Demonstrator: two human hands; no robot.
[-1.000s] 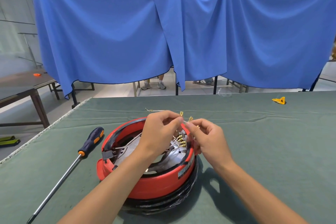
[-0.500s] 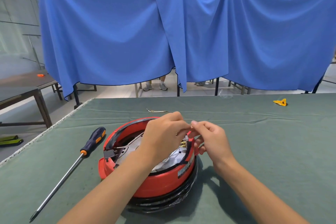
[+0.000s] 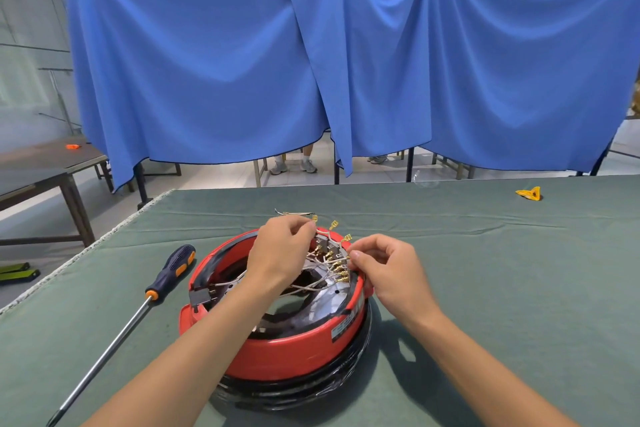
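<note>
Blue cloth hangs behind our green-covered desk [image 3: 485,288]. Near its front edge the red housing [image 3: 294,354] sits open side up, holding wires [image 3: 325,267] with brass terminals. Our left hand [image 3: 280,253] and right hand [image 3: 388,270] each pinch one. A screwdriver [image 3: 171,269] lies just left.

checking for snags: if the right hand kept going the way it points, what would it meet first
The brass-tipped wires; the right hand seems to pinch one, though depth is unclear.

Green table [image 3: 485,288]: red appliance [image 3: 294,354], screwdriver [image 3: 166,274]
</note>
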